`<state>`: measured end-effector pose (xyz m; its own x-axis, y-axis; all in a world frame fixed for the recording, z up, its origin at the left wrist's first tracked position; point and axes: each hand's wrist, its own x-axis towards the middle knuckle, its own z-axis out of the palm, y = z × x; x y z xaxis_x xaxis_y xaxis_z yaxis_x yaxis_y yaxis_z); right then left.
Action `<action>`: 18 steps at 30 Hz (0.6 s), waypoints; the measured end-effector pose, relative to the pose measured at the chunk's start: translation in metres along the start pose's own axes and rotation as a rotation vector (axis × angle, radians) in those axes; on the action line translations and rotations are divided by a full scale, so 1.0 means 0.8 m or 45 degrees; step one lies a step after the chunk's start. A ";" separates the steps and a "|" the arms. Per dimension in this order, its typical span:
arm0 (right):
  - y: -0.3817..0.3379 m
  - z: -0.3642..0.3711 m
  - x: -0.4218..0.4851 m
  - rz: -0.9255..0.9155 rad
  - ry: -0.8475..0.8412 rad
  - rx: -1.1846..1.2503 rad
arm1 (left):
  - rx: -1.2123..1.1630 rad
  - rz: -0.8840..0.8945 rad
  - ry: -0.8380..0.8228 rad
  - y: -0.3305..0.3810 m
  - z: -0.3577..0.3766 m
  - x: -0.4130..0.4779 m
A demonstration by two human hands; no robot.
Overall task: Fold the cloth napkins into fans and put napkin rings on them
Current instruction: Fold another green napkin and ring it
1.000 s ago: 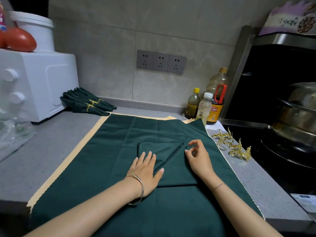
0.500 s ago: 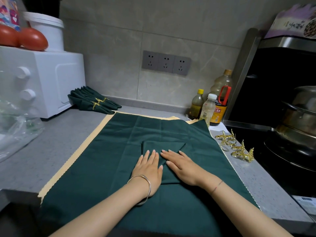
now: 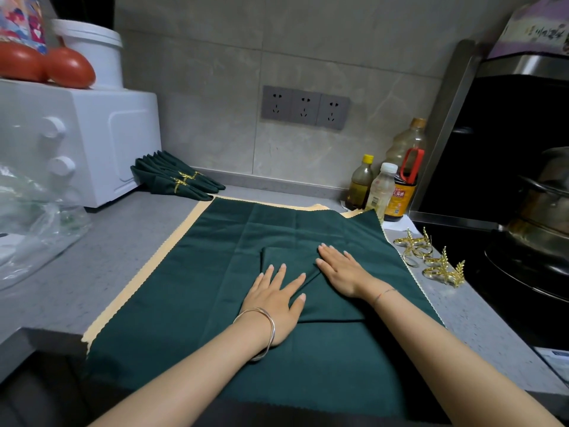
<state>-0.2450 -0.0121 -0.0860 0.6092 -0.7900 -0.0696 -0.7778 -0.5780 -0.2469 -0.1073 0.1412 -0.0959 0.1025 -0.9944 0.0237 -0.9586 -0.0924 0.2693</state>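
Pressing flat on the folded napkin (image 3: pixel 331 308) with both hands, fingers straight and gripping nothing: left hand (image 3: pixel 274 300) on its near left part, right hand (image 3: pixel 341 271) over the diagonal fold at its far right. Lying mid-way on the spread green cloth (image 3: pixel 215 257) covering the desk (image 3: pixel 123 241). Well apart to the right of the right hand, loose gold napkin rings (image 3: pixel 431 260) — and at back left, ringed fans (image 3: pixel 175 180).
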 end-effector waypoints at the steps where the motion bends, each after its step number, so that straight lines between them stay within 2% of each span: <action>1: 0.002 -0.001 0.002 0.010 0.020 0.045 | -0.002 0.000 -0.002 0.000 -0.001 0.000; 4: 0.011 -0.005 -0.010 -0.042 0.250 0.245 | -0.007 0.000 -0.016 0.000 -0.002 0.000; 7: 0.008 -0.020 -0.049 -0.259 0.422 0.255 | -0.006 0.000 -0.035 -0.001 -0.003 0.002; 10: 0.005 -0.034 -0.101 -0.487 0.344 0.033 | 0.007 -0.006 -0.058 -0.002 -0.002 0.006; 14: 0.015 -0.039 -0.140 -0.630 0.259 -0.334 | -0.005 -0.011 -0.060 -0.002 -0.002 0.006; 18: 0.024 -0.039 -0.138 -0.653 0.201 -0.400 | -0.035 -0.005 -0.054 0.000 -0.005 0.004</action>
<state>-0.3321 0.0573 -0.0529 0.9057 -0.4028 0.1319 -0.4153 -0.9055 0.0867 -0.1058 0.1385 -0.0916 0.0944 -0.9954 -0.0185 -0.9505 -0.0957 0.2957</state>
